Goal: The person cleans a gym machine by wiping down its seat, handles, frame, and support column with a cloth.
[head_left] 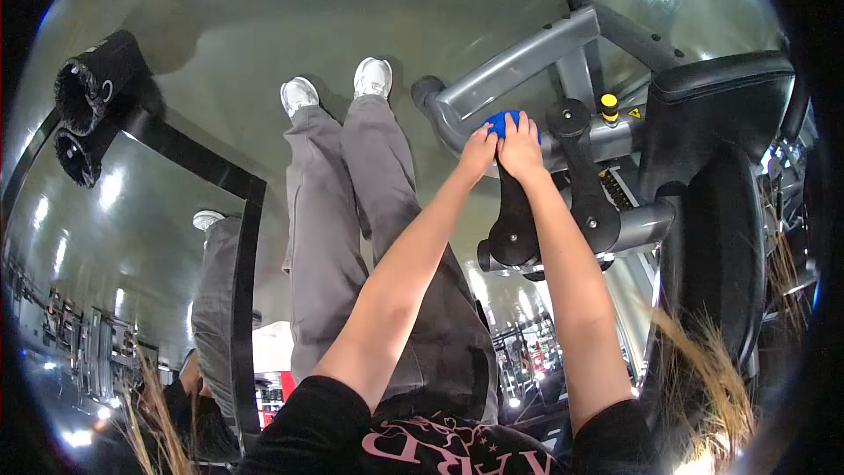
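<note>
A bunched blue cloth (498, 123) lies against the grey frame of a gym machine (519, 62), close to the top of a black lever arm (512, 220). My left hand (478, 149) grips the cloth's near left side with fingers curled. Right beside it, my right hand (520, 149) lies over the cloth, its fingers bent down onto it. Both arms reach forward, and the two hands touch or nearly touch. Part of the cloth is hidden under my fingers.
A black padded seat (721, 79) and backrest (716, 255) are at the right. A yellow-topped knob (608, 105) is on the machine's frame. At the left stands a black-framed mirror (242, 299) with a dark fuzzy roll (101, 79) nearby. My white shoes (373, 79) are on the shiny floor.
</note>
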`<state>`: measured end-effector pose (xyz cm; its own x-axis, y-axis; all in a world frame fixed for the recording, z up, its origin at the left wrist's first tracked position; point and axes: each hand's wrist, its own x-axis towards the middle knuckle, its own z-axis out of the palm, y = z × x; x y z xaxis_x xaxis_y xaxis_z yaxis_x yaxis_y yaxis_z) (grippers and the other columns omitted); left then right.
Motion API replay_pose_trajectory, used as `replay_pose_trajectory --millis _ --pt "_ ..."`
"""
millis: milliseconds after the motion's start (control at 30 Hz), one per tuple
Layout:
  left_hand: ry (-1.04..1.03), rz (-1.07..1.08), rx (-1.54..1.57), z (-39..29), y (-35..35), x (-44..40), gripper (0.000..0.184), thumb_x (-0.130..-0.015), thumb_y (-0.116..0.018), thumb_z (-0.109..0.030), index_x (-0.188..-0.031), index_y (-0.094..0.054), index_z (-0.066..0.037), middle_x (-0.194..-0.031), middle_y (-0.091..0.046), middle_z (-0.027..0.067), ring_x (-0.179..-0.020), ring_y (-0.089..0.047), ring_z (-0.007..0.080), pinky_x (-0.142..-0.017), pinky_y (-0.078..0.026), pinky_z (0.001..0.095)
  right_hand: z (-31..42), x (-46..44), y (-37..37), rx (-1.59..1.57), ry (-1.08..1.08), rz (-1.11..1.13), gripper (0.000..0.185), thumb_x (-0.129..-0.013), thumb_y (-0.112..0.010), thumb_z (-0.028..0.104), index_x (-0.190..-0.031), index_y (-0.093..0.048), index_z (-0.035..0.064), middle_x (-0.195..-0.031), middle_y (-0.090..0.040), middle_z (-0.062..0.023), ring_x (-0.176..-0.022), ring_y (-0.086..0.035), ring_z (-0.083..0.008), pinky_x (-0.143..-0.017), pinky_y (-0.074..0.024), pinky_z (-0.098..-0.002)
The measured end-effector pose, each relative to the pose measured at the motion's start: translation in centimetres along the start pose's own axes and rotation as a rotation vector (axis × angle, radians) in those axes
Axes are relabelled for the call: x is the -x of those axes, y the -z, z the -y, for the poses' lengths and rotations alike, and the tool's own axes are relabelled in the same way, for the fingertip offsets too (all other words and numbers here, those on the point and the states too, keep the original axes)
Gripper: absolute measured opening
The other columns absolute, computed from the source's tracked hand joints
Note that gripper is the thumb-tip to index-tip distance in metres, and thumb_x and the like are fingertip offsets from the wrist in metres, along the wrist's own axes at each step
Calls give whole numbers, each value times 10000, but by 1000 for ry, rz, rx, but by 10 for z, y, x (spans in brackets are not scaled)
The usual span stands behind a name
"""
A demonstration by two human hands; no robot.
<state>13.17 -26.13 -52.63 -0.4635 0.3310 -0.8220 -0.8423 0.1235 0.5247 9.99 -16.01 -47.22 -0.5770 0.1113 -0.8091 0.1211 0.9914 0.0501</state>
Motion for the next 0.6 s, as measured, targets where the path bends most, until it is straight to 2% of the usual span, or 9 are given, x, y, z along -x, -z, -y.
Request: replay_pose_trajectory --millis 33,133,167,267,300,400,433,533,600 --pt "24 -3 18 -1 3 -6 434 -877 -383 -281 -1150 -506 34 -1209 -502 238 -1146 -450 362 -962 -355 389 -2 -7 -3 3 40 -122 503 -782 -545 256 -1222 -464 25 -1225 -434 -251 -1113 -433 -409 -970 -352 -459" --pt "156 83 89 11 7 -29 404 -876 -375 -299 -1051 -535 28 -1111 -551 241 -1065 -485 401 -884 -383 428 2 -28 14 -72 -96 131 476 -797 -529 274 -1218 -484 57 -1123 -512 -234 -1060 -491 -398 -921 -391 -477" --pt "159 27 175 26 0 -40 341 -872 -370 -286 -955 -555 -11 -978 -601 165 -912 -558 337 -774 -414 403 3 -34 8 20 -106 107 406 -788 -533 307 -1130 -544 87 -1045 -555 -181 -978 -546 -370 -855 -435 -467" --pt "240 89 525 30 5 -41 277 -863 -382 -260 -911 -559 -53 -839 -581 68 -756 -547 206 -676 -419 319 17 -44 14 176 -79 200 371 -786 -526 327 -1063 -570 84 -1036 -565 -171 -968 -560 -345 -833 -443 -448" --pt "316 109 571 23 10 -37 231 -853 -403 -258 -882 -553 -85 -788 -524 0 -693 -476 99 -608 -387 254 19 -44 12 185 -63 206 336 -793 -510 326 -1016 -590 87 -1038 -570 -154 -1009 -541 -325 -861 -418 -438" --pt "526 -2 745 13 10 -21 235 -851 -421 -275 -904 -547 -84 -815 -544 2 -706 -494 98 -590 -389 250 18 -39 8 239 38 212 328 -815 -448 303 -1027 -612 113 -1087 -570 -112 -1043 -509 -293 -892 -361 -420" --pt "510 -4 785 10 11 -13 225 -847 -435 -273 -943 -534 -96 -833 -551 2 -720 -513 101 -599 -412 260 23 -38 16 239 47 331 354 -837 -418 279 -1102 -594 124 -1200 -529 -129 -1150 -447 -306 -980 -289 -428" --pt "547 -64 886 4 9 5 218 -852 -426 -244 -972 -520 -89 -829 -558 10 -729 -538 117 -618 -441 271 30 -21 9 315 134 197 395 -853 -409 274 -1195 -552 138 -1316 -444 -149 -1260 -349 -313 -1051 -203 -428" --pt "599 -28 930 1 11 19 221 -863 -420 -227 -986 -517 -72 -874 -584 37 -761 -576 150 -652 -482 296 35 -12 7 313 104 317 426 -873 -390 267 -1269 -496 151 -1408 -331 -143 -1324 -252 -314 -1081 -145 -431"
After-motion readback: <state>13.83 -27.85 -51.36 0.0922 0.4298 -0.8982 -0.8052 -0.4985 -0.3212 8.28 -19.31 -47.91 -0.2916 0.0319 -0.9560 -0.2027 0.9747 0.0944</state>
